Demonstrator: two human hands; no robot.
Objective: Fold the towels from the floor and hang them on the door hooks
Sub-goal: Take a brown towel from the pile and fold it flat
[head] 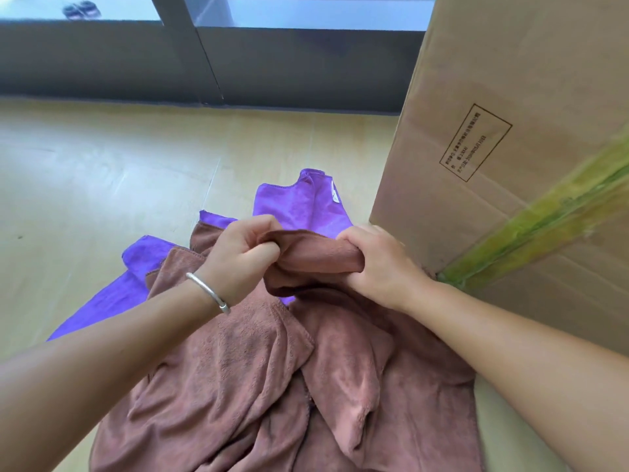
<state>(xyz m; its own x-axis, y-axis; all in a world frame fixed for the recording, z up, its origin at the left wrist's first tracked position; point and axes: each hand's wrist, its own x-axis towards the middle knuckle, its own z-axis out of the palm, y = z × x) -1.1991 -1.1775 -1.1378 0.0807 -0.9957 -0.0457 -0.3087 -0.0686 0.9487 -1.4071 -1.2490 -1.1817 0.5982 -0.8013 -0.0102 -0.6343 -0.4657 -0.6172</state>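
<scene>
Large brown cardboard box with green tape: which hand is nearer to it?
Right. The right hand grips the brown towel just beside the large brown cardboard box with green tape; the left hand grips it farther away.

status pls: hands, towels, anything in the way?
Left hand and right hand both grip brown towel, bunched, unfolded. Purple towel on floor beneath. Cardboard box close on right.

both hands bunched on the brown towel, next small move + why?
Probably slide the hands apart along the gripped edge to open it out. The left hand and right hand both clutch the brown towel close together, so it hangs crumpled, not flat enough to fold. The purple towel lies on the floor beneath.
</scene>
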